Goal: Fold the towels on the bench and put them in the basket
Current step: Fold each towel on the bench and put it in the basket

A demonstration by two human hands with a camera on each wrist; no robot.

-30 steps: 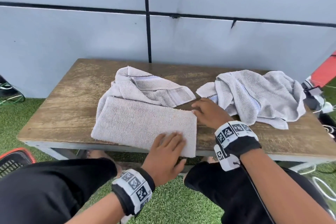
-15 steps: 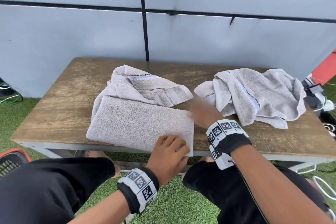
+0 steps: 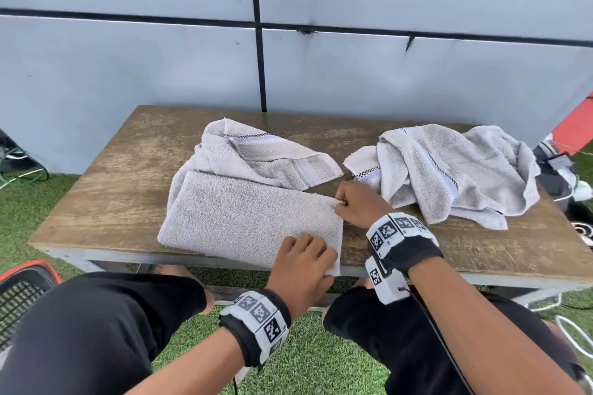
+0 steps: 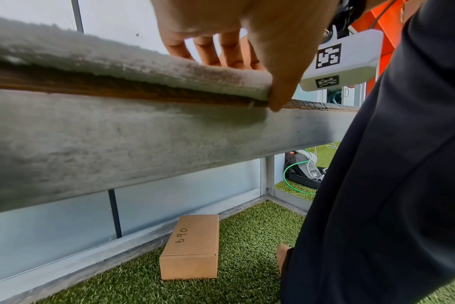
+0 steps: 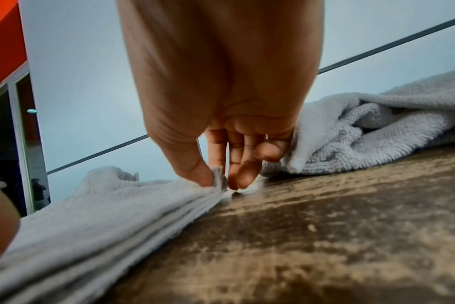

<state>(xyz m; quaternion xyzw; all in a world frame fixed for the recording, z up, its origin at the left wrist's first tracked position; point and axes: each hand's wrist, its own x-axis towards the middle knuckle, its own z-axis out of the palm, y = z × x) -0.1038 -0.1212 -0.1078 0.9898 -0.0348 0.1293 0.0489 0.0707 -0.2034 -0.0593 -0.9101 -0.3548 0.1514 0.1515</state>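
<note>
Far left, down on the green turf [image 3: 314,359], there's a black mesh basket with an orange rim [image 3: 22,285], only partly in frame, sitting beside the person's knee and below the near edge of the bench.

The wooden bench [image 3: 106,189] runs along a pale grey panelled wall [image 3: 128,74]. Left of centre is the half-folded grey towel [image 3: 244,218]: the front part is folded flat into a neat rectangle reaching the bench's near edge, while the back part with the checkered stripe is still rumpled behind it.

The left hand [image 3: 301,269] is on the near right corner of that rectangle, fingers lying on top of the cloth. The left wrist view shows the thumb [image 4: 281,90] tucked under the towel's edge at the lip of the bench, so it's pinching the corner between thumb and fingers. Under the bench in that view sits a small cardboard box [image 4: 192,246] with handwriting on it.

The right hand [image 3: 356,205] is at the far right corner of the folded part, and the right wrist view makes it clear that the thumb [image 5: 195,168] and a fingertip are nipping the stacked layers there, other fingers curled loosely.

Right of that lies a second grey towel [image 3: 449,170], a crumpled heap, not folded at all, just beside the right hand. Past the bench's right end there's a jumble of cables and gear [image 3: 564,176] on the grass.
</note>
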